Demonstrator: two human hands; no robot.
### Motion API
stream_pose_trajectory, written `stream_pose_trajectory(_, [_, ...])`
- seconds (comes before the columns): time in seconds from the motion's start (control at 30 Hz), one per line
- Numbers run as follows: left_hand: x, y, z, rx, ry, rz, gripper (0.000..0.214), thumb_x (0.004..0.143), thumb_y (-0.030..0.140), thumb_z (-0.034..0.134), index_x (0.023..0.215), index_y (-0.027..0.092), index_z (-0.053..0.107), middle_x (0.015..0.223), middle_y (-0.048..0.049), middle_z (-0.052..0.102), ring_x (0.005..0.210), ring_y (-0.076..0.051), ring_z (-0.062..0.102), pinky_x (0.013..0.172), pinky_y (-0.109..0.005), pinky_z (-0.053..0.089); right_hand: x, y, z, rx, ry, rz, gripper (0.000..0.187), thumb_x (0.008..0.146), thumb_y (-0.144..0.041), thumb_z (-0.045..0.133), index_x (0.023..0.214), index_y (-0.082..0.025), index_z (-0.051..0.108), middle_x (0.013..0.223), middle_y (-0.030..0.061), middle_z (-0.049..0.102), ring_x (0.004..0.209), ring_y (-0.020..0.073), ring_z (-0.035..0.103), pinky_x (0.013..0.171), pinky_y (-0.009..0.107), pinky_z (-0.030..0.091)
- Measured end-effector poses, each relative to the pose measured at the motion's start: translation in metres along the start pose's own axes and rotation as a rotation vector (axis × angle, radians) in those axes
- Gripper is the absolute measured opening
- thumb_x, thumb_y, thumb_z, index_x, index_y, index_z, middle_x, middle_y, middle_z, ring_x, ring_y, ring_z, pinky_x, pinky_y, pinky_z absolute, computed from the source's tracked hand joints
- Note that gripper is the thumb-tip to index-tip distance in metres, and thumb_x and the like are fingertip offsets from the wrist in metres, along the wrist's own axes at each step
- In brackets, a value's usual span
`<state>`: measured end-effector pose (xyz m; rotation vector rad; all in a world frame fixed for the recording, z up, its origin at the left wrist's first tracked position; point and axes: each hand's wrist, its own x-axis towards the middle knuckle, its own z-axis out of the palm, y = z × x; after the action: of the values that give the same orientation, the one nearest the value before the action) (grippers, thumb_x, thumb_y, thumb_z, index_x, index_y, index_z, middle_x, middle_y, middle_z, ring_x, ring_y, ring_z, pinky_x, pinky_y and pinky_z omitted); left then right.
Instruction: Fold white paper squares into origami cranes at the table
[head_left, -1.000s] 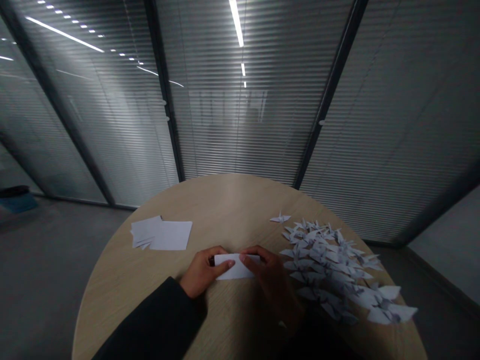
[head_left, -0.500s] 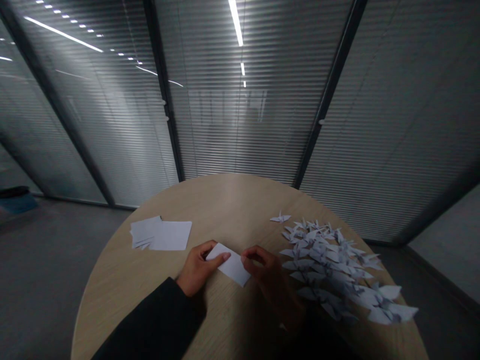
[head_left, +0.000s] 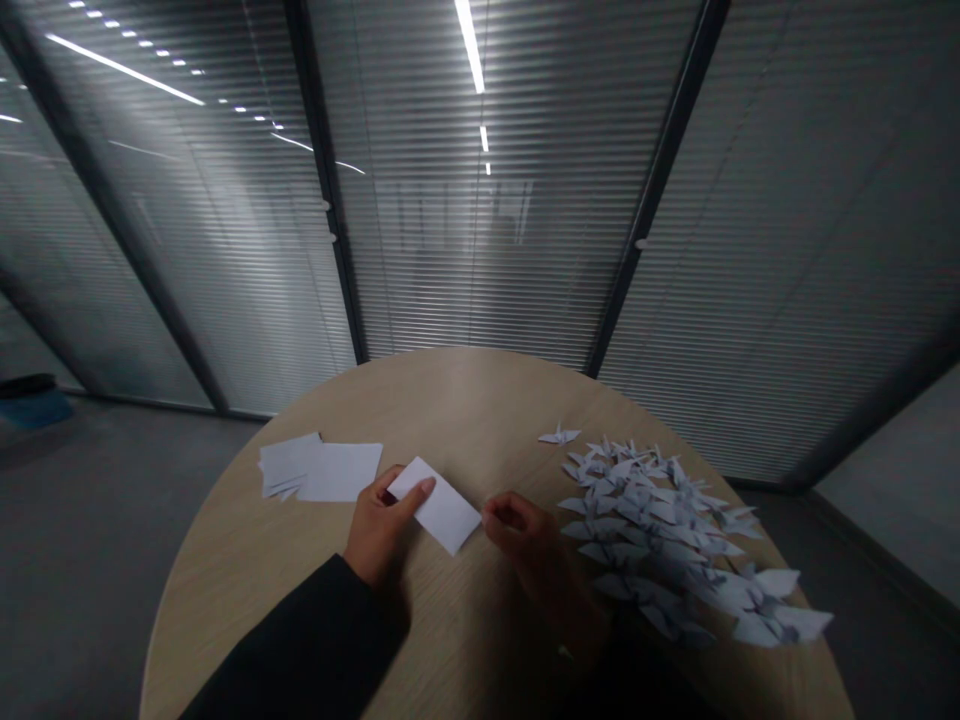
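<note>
My left hand pinches one end of a folded white paper rectangle and holds it slanted just above the round wooden table. My right hand sits just right of the paper's lower corner, fingers curled in a pinch, apparently off the sheet. A dark sleeve covers my left forearm.
A small stack of flat white sheets lies left of my hands. A heap of several folded paper cranes covers the table's right side, with one crane apart at its far edge. Glass walls with blinds stand behind the table.
The folded paper was flat under both hands; my left hand has turned it clockwise and drawn it leftward, and my right hand has come off it.
</note>
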<state>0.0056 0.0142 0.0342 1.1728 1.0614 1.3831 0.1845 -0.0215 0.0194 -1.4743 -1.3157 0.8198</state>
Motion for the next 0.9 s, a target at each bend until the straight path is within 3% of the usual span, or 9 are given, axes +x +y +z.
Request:
stream_pose_trajectory(0.13, [0.0047,-0.0004,-0.0028,-0.09,0.098,0.006,0.032,0.066,0.041,0.08,0.074,0.015,0.064,0.064,0.0012,0.061,0.06,-0.014,0.055,0.057,-0.025,0.042,0.003,0.0054,-0.001,0.02,0.031,0.03,0.02,0.068,-0.041,0.057,0.07,-0.021,0.063,0.07,0.0028,0.069,0.069,0.0209,0.064,0.065,0.029,0.047])
stream_pose_trajectory(0.37, [0.0026,-0.0033,-0.001,-0.004,-0.045,0.0,0.03,0.068,0.041,0.08,0.07,0.015,0.063,0.06,0.0028,0.058,0.056,-0.012,0.052,0.054,-0.023,0.039,0.0015,0.003,0.0025,0.157,-0.048,-0.019,0.031,0.074,-0.05,0.058,0.079,-0.021,0.065,0.077,0.0033,0.072,0.074,0.021,0.066,0.066,0.029,0.048])
stream_pose_trajectory(0.5, [0.0022,-0.0023,-0.0012,0.02,-0.042,0.019,0.029,0.067,0.04,0.08,0.069,0.015,0.065,0.06,0.0027,0.059,0.057,-0.012,0.053,0.055,-0.024,0.04,-0.0022,0.0036,0.0033,0.061,-0.131,-0.037,0.025,0.077,-0.043,0.057,0.069,-0.021,0.065,0.068,-0.0001,0.069,0.067,0.0178,0.063,0.063,0.027,0.044])
stream_pose_trajectory(0.57, [0.0036,-0.0028,-0.0018,0.011,-0.021,0.023,0.029,0.066,0.04,0.081,0.07,0.015,0.067,0.061,0.0021,0.061,0.057,-0.012,0.054,0.055,-0.024,0.041,-0.003,0.0042,0.0017,0.022,-0.11,-0.034,0.025,0.078,-0.043,0.058,0.069,-0.021,0.066,0.069,-0.0004,0.07,0.068,0.0176,0.062,0.064,0.027,0.042])
stream_pose_trajectory(0.77, [0.0064,-0.0043,-0.0009,-0.198,0.045,-0.099,0.038,0.058,0.038,0.087,0.083,0.015,0.069,0.064,0.0024,0.066,0.057,-0.011,0.058,0.053,-0.021,0.043,-0.0021,0.0021,-0.0028,0.027,-0.071,-0.014,0.026,0.077,-0.045,0.058,0.071,-0.022,0.068,0.071,0.0009,0.07,0.07,0.0193,0.063,0.064,0.028,0.043])
stream_pose_trajectory(0.9, [0.0067,-0.0029,-0.0004,-0.313,0.106,-0.121,0.041,0.051,0.035,0.091,0.078,0.015,0.068,0.063,0.0017,0.069,0.057,-0.011,0.061,0.055,-0.021,0.048,-0.0033,-0.0034,-0.0042,0.047,-0.039,0.003,0.028,0.075,-0.047,0.058,0.069,-0.021,0.066,0.071,0.0026,0.07,0.071,0.0208,0.063,0.068,0.03,0.044])
